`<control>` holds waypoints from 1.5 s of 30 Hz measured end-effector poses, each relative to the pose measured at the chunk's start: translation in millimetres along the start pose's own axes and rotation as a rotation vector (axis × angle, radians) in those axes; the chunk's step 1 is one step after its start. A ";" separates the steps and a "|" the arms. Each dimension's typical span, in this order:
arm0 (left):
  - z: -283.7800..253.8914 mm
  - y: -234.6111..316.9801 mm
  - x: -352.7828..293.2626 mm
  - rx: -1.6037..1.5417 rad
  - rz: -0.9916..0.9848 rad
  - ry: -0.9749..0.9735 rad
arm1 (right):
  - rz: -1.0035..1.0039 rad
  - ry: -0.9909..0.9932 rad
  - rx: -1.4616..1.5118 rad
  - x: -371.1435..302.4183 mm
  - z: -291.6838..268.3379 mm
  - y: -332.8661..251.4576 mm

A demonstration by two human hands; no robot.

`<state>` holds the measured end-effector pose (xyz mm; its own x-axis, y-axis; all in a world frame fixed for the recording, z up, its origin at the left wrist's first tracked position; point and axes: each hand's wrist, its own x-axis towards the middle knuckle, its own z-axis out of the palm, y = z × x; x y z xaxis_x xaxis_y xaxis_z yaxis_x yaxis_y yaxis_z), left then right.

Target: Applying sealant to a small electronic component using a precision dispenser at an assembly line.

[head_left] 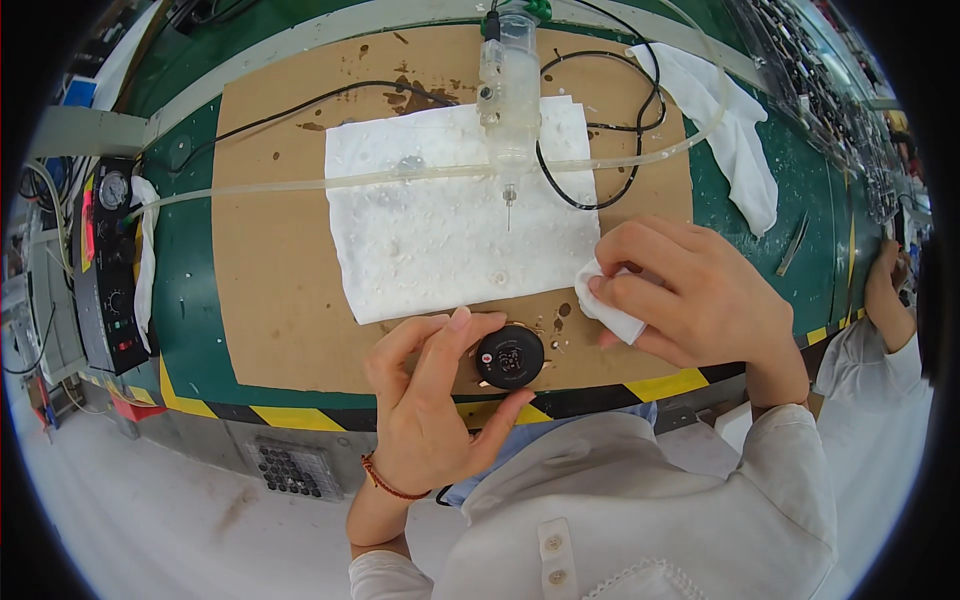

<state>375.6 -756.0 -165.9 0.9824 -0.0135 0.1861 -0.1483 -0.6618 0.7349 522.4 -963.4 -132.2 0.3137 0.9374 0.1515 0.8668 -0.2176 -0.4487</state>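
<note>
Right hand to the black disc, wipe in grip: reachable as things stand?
Likely yes: the right hand is just right of the disc, with nothing large between. The left hand frames its left side, leaving the right edge open. The wipe might limit grasping.

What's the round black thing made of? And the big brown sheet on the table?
The round black thing looks like smooth, dull-shiny plastic or coated metal; its dark surface leaves it open. The brown sheet looks like matte cardboard: it's plain tan, with dark stains that seem soaked in.
</note>
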 end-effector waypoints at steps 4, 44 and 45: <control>0.2 -0.1 0.2 -0.005 -0.004 0.000 | 0.020 0.015 -0.011 0.9 2.5 -0.2; -39.9 -24.1 -19.4 0.163 -0.063 0.151 | 0.033 0.071 0.017 -0.5 8.5 6.3; -38.6 -23.1 -21.8 0.057 -0.083 0.208 | 0.034 0.067 0.020 0.6 7.9 6.0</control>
<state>353.3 -711.5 -161.8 0.9456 0.1934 0.2615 -0.0559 -0.6954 0.7164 524.7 -962.0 -141.7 0.3690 0.9089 0.1941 0.8475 -0.2434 -0.4718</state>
